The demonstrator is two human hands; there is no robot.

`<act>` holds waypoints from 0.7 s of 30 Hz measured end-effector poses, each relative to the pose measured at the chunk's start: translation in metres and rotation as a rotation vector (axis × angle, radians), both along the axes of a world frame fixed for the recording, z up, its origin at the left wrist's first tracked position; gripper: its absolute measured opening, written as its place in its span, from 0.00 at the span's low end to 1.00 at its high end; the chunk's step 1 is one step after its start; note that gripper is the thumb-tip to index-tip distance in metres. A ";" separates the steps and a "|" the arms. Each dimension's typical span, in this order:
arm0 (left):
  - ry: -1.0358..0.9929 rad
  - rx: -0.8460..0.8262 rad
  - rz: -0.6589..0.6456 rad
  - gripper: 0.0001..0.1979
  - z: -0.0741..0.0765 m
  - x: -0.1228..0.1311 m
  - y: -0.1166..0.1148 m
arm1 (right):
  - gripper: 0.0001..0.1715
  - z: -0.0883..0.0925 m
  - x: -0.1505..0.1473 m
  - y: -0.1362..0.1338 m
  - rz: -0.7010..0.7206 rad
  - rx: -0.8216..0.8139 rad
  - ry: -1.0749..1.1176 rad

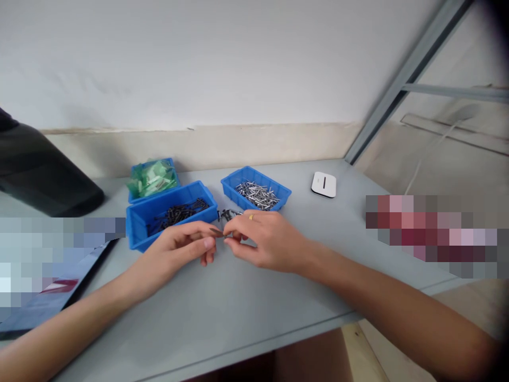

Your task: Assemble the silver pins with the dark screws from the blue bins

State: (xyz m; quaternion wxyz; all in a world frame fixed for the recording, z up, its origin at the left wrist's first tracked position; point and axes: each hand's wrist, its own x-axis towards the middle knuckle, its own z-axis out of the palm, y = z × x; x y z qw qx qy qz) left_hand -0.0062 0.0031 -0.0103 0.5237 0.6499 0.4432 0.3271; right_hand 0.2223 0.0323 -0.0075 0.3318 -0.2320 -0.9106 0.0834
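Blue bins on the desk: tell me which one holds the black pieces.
The front-left bin, nearest the left hand, holds the black pieces; the bin behind it holds green packets and the right-hand bin holds silver pieces.

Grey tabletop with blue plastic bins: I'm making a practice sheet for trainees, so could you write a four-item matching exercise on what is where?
1. slim dark piece
2. slender silver metal pieces
3. green-tinted translucent plastic
4. white rounded-square device

A. directly on the grey tabletop
B. between left hand and right hand
C. in the left-rear blue plastic bin
D. in the rightmost blue plastic bin

Pairs: 1-B; 2-D; 3-C; 4-A
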 end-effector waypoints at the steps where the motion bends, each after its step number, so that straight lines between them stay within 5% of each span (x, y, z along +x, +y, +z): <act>1: 0.003 0.003 -0.011 0.11 0.001 0.001 -0.001 | 0.08 0.000 0.000 0.000 0.005 0.012 0.006; 12: 0.142 0.118 -0.003 0.11 0.009 0.007 -0.007 | 0.16 -0.002 -0.002 0.000 0.085 0.322 -0.015; 21: 0.428 0.223 -0.176 0.08 0.009 0.007 -0.014 | 0.17 0.007 0.002 -0.004 0.206 0.221 -0.225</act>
